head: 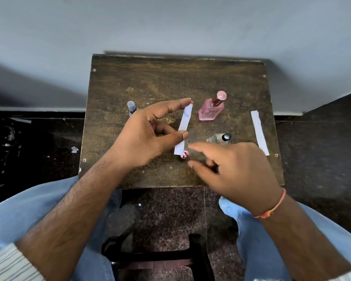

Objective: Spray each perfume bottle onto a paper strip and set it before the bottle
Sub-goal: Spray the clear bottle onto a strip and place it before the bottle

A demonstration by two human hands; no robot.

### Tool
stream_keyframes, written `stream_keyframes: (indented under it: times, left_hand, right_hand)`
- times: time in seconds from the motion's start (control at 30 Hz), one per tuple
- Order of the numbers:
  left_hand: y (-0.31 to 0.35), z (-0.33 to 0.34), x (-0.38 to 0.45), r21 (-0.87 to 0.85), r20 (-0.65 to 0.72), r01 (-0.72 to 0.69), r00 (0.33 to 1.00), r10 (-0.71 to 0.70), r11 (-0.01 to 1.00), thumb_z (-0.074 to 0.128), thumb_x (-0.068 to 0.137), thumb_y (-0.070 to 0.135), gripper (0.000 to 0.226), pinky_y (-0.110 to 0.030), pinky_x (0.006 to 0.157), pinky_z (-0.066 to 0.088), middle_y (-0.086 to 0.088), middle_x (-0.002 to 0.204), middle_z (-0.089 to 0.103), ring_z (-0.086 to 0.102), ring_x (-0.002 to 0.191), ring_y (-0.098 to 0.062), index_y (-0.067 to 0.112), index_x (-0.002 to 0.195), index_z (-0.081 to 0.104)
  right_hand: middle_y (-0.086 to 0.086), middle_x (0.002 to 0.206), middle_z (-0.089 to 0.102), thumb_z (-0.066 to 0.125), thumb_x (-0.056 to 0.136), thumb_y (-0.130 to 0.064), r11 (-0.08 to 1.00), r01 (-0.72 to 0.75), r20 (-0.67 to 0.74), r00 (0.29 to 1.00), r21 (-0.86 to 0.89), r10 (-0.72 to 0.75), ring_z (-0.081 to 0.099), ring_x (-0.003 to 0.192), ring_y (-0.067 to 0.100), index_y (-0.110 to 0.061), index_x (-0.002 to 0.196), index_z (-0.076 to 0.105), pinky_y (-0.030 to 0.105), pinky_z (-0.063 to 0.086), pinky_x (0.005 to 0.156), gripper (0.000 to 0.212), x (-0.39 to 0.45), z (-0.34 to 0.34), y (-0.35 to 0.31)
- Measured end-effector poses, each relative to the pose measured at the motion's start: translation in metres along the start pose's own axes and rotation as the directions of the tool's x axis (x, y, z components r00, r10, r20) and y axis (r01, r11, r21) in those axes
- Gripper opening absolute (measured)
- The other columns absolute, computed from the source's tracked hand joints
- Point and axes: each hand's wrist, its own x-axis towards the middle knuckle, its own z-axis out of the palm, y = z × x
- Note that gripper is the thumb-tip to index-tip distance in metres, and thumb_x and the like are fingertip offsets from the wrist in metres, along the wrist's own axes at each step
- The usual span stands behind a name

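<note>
While the left hand (pixel 148 130) pinches a white paper strip (pixel 183 128) between thumb and forefinger, the strip hangs slanted above the brown table (pixel 150 78). Just below the strip's lower end lies a small pink cap (pixel 184 154). Beyond the pinch and to its right stands the pink perfume bottle (pixel 211 109); behind the left hand's knuckles a grey-capped bottle (pixel 131 107) peeks out. The right hand (pixel 237 173) hovers with fingers loosely spread, holding nothing, partly covering a clear bottle with a black top (pixel 224 137). A second strip (pixel 259 132) lies far right of it.
</note>
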Motion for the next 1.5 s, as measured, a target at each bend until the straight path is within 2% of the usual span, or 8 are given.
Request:
stream_keyframes:
  times: [0.1,0.3,0.5,0.63,0.9,1.2,1.33,1.5]
  left_hand:
    - [-0.001,0.0,0.002,-0.007,-0.004,-0.001,1.0,0.001,1.0,0.084,0.091,-0.001,0.067,-0.038,0.064,0.059,0.018,0.108,0.081,0.079,0.073,-0.016,0.023,0.15,0.063]
    - [-0.001,-0.002,0.0,-0.003,0.004,0.01,1.0,-0.01,1.0,0.084,0.091,-0.001,0.069,-0.041,0.067,0.055,0.021,0.102,0.082,0.079,0.073,-0.022,0.022,0.151,0.062]
    - [0.0,-0.003,0.0,-0.004,-0.013,0.019,1.0,-0.019,1.0,0.084,0.09,0.0,0.069,-0.044,0.067,0.055,0.011,0.121,0.08,0.078,0.073,-0.013,0.024,0.151,0.062]
    - [0.0,-0.003,0.001,0.0,-0.025,0.02,0.999,-0.019,1.0,0.084,0.092,0.002,0.067,-0.045,0.067,0.055,0.012,0.128,0.079,0.078,0.074,-0.019,0.025,0.151,0.062]
    - [0.002,0.001,0.004,0.01,-0.012,0.039,0.999,-0.039,0.999,0.083,0.093,0.002,0.066,-0.041,0.065,0.054,0.022,0.095,0.082,0.076,0.071,-0.02,0.025,0.151,0.061]
    - [0.0,0.002,0.003,0.022,-0.005,0.037,0.999,-0.037,0.999,0.084,0.092,0.005,0.067,-0.038,0.063,0.05,-0.002,0.087,0.085,0.075,0.067,-0.036,0.029,0.151,0.061]
    - [0.002,0.001,0.004,0.03,-0.006,0.037,0.999,-0.037,0.999,0.084,0.091,0.004,0.069,-0.043,0.065,0.056,0.006,0.114,0.084,0.08,0.076,-0.036,0.03,0.15,0.061]
    - [0.001,-0.001,0.003,0.035,-0.004,0.059,0.998,-0.059,0.998,0.085,0.092,0.006,0.069,-0.07,0.065,0.058,-0.009,0.114,0.084,0.075,0.08,-0.054,0.036,0.149,0.061]
  right_hand:
    - [-0.003,0.054,0.065,0.069,0.091,-0.056,0.991,0.013,0.02,1.0,-0.134,-0.01,0.066,0.047,0.028,-0.033,0.117,0.075,0.031,0.05,0.043,0.035,0.001,0.013,-0.008]
    - [0.002,0.054,0.064,0.082,0.084,-0.053,0.962,-0.036,0.055,0.997,-0.271,0.053,0.066,0.046,0.033,-0.034,0.108,0.076,0.029,0.042,0.039,0.032,0.003,0.029,-0.011]
    - [-0.006,0.06,0.062,0.06,0.096,-0.05,0.998,-0.052,0.129,0.99,-0.029,0.055,0.063,0.053,0.021,-0.032,0.102,0.069,0.036,0.055,0.05,0.021,0.002,0.007,-0.011]
    - [-0.012,0.058,0.062,0.076,0.097,-0.036,0.986,-0.045,-0.133,0.989,0.16,0.066,0.057,0.048,0.009,-0.027,0.102,0.083,0.033,0.048,0.046,0.013,-0.004,-0.036,-0.007]
    - [-0.005,0.058,0.063,0.074,0.1,-0.04,0.979,-0.143,-0.206,0.964,0.145,0.171,0.059,0.048,0.017,-0.018,0.104,0.082,0.04,0.049,0.055,0.023,-0.005,-0.064,0.021]
    - [-0.01,0.056,0.059,0.083,0.095,-0.036,0.971,-0.182,-0.096,0.975,0.158,0.199,0.059,0.047,0.017,-0.025,0.101,0.082,0.039,0.051,0.054,0.012,-0.005,-0.057,0.022]
    - [-0.01,0.055,0.06,0.076,0.094,-0.046,0.976,-0.198,-0.037,0.979,0.091,0.202,0.061,0.049,0.016,-0.03,0.101,0.081,0.039,0.053,0.055,0.018,-0.001,-0.052,0.024]
    - [-0.01,0.054,0.059,0.074,0.094,-0.045,0.974,-0.209,-0.042,0.976,0.086,0.214,0.06,0.049,0.016,-0.03,0.099,0.08,0.038,0.053,0.055,0.017,0.002,-0.049,0.023]
